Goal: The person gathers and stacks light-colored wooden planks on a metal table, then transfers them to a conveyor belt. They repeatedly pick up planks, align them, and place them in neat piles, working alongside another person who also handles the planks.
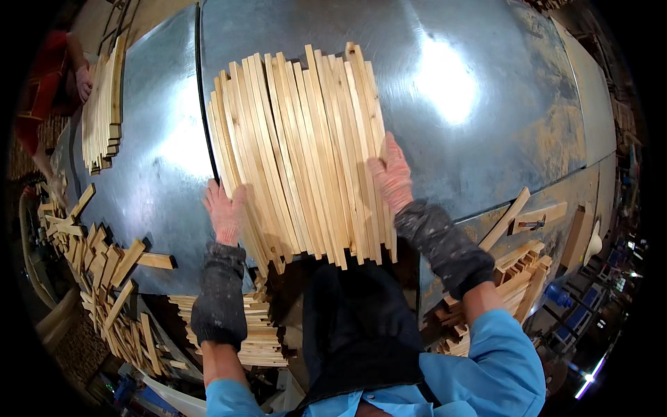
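A wide row of pale wooden strips (pixel 306 153) lies side by side on the grey metal tabletop, uneven at both ends, with the near ends jutting over the table's front edge. My left hand (pixel 226 212), in a pale pinkish glove, rests against the row's left side near its front. Its fingers are stretched and apart, and the thumb touches the outer strips. On the row's right side lies my right hand (pixel 393 174), gloved alike, fingers extended along the outermost strip and thumb over the top. Neither hand is wrapped round a strip.
Loose short wood pieces (pixel 114 267) are heaped at the left. Another strip stack (pixel 104 111) stands at the far left beside a person in red (pixel 52 83). More strips (pixel 260 330) are stacked below the table; a wooden pile (pixel 517 285) sits at the right. Sawdust (pixel 556 139) marks the tabletop.
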### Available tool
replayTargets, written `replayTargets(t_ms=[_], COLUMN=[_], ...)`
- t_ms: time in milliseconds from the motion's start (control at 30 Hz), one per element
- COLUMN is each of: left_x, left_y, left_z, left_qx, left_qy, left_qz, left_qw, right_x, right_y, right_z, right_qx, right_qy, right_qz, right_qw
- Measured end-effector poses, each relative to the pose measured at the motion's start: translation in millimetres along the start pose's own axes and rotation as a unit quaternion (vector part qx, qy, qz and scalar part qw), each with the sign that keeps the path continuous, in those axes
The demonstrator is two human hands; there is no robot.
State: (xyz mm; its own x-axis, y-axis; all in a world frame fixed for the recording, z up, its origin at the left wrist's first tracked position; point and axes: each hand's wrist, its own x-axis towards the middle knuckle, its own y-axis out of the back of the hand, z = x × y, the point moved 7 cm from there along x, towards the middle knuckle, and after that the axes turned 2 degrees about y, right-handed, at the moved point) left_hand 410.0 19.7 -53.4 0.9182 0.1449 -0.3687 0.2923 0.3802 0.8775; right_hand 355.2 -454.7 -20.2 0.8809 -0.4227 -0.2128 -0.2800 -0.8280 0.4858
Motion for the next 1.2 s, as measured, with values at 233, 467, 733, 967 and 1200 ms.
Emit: replayTargets(t_ms=[233, 467, 733, 967, 1200], left_x=[-27, -44, -83, -147, -239], left_y=[9, 13, 17, 29, 95], left_z=[32, 50, 66, 46, 19], left_qx=[-0.561, -0.618, -0.682, -0.669, -0.678], left_qy=[0.134, 0.148, 0.148, 0.115, 0.112], left_qz=[-0.133, -0.187, -0.213, -0.148, -0.063], left_qw=[0.806, 0.749, 0.684, 0.719, 0.724], right_x=[-10, -5, -22, -56, -91], right_y=[-3, -5, 14, 29, 15], right_z=[5, -8, -10, -20, -77], right_qx=[0.275, 0.260, 0.234, 0.215, 0.229], right_qy=[-0.129, -0.208, -0.267, -0.262, -0.216], right_qz=[-0.018, -0.131, -0.175, -0.209, -0.310], right_qw=[0.952, 0.934, 0.918, 0.917, 0.897])
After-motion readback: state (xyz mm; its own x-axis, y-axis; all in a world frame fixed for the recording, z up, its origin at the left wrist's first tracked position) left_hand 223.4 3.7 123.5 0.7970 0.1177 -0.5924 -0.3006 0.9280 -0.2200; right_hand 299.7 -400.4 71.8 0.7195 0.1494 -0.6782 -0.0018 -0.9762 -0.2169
